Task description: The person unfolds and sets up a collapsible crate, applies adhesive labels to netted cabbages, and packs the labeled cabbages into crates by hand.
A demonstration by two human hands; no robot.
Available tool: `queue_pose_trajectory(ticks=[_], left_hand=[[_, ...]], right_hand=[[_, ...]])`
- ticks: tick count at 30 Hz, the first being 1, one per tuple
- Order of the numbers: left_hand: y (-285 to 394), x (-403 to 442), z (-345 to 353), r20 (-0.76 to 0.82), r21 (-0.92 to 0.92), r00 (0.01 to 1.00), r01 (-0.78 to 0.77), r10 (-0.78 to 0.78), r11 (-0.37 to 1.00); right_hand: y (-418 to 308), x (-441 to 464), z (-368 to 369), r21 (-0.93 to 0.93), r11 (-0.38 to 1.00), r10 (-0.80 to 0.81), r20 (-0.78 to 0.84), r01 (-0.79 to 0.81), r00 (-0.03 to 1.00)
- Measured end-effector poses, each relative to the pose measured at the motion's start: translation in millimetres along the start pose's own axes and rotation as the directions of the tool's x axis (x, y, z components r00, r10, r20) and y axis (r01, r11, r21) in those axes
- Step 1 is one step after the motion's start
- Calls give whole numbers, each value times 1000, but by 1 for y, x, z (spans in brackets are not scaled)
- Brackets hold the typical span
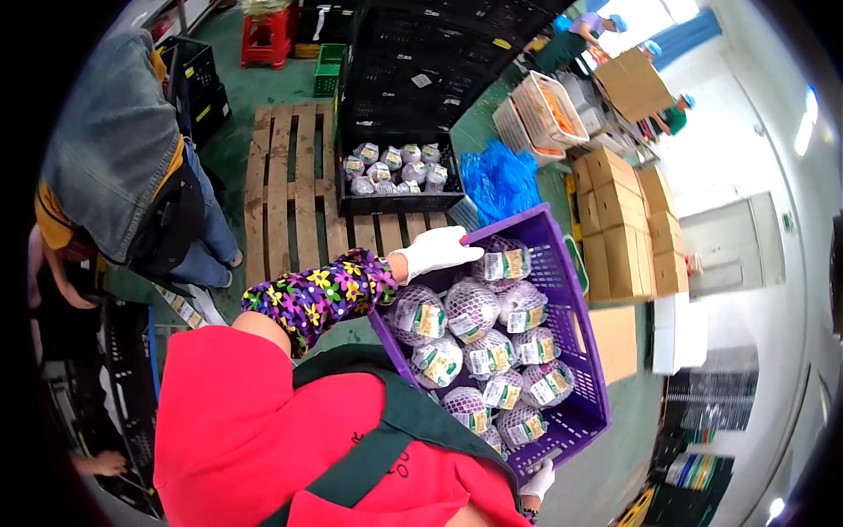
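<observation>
From the head view: here's the purple plastic crate, held tilted in front of the red top, with the left hand at its far left corner, gloved fingers together and hooked over the rim; the right hand sits at the near right end, its fingers mostly hidden, so I can't tell how they close. Loaded like this, it looks heavy but stiff; the rim at opposite ends seems the sound hold. The net-wrapped round produce inside looks firm, liable to roll and perhaps bruise. Counting now: one purple crate, about twelve rounds showing; beyond, one wooden pallet bearing one open black crate with roughly eleven more, and one red stool far left.
</observation>
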State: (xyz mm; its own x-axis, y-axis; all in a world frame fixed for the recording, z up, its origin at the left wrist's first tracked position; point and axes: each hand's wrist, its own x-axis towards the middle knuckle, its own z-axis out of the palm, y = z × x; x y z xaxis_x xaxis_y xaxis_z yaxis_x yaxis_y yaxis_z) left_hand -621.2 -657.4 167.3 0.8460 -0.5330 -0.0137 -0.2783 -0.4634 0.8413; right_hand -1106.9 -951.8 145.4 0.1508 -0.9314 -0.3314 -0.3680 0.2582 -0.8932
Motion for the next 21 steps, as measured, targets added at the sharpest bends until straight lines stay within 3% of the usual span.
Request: queue_pose_trajectory(ticks=[4, 5, 8, 11, 18, 21], left_hand=[[-62, 35, 18, -75, -91, 975, 204, -211, 975], [-69, 54, 22, -68, -113, 958, 269, -277, 957], [-37, 119, 8, -111, -218, 905, 381, -410, 899], [-76, 138, -6, -188, -281, 848, 437, -495, 855], [-179, 126, -19, -363, -449, 635, 522, -682, 725], [-205, 124, -29, -409, -505, 561, 518, -720, 690]], right_hand=[[-9, 116, 84, -118, 989, -71, 163, 91, 984], [-19, 161, 100, -94, 995, -18, 208, 38, 978], [-132, 249, 191, -172, 985, 47, 334, 11, 941], [-161, 309, 274, -227, 969, 5, 405, 95, 914], [-193, 332, 487, -322, 892, -38, 644, 316, 764], [-208, 330, 542, -349, 884, 21, 693, 310, 721]])
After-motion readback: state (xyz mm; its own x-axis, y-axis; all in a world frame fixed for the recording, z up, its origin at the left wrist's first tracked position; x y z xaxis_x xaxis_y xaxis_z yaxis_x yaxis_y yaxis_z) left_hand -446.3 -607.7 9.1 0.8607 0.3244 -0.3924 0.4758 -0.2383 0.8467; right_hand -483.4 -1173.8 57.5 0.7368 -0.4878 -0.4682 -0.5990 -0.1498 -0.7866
